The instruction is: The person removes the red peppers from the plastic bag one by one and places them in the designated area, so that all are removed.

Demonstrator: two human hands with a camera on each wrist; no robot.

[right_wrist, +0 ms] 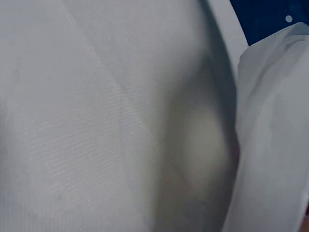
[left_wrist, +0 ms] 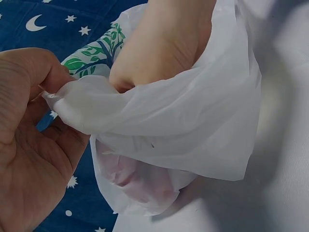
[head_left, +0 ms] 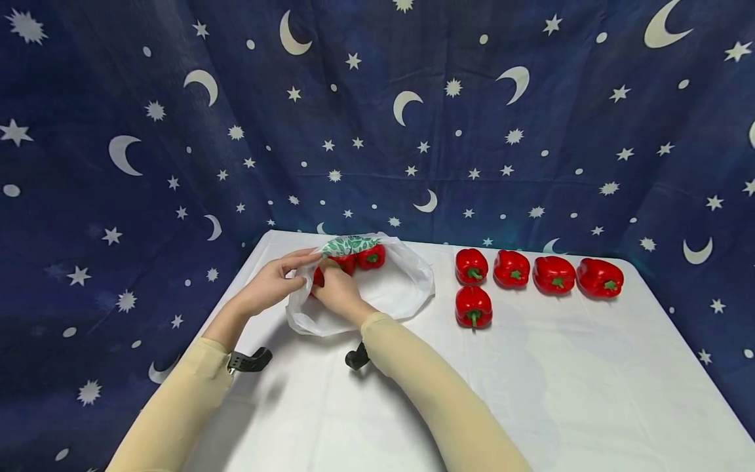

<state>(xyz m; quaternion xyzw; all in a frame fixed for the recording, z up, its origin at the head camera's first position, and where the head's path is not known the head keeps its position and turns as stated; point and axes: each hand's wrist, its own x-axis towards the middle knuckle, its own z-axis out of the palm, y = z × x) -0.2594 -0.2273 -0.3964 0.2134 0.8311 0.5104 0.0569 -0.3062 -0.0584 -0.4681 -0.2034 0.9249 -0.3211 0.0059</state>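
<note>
A thin white plastic bag [head_left: 421, 275] with a green leaf print lies at the table's back left, its mouth spread toward me. My left hand [head_left: 268, 283] pinches the left edge of the bag between thumb and fingers, as the left wrist view also shows. Inside the mouth, my right hand [head_left: 341, 292] grips a red bell pepper [head_left: 318, 278] at the left side; its fingertips are partly hidden. Behind it in the bag are another red bell pepper [head_left: 347, 263] and one with a green stem [head_left: 371, 257]. The right wrist view shows the bag's side [right_wrist: 275, 125], not the fingers.
Right of the bag, several red bell peppers stand in a back row, among them one at the right end [head_left: 600, 278]. One more pepper [head_left: 474, 307] sits in front of the row's left end. A white cloth covers the table [head_left: 590, 393]; a dark blue starry curtain [head_left: 377, 118] hangs behind.
</note>
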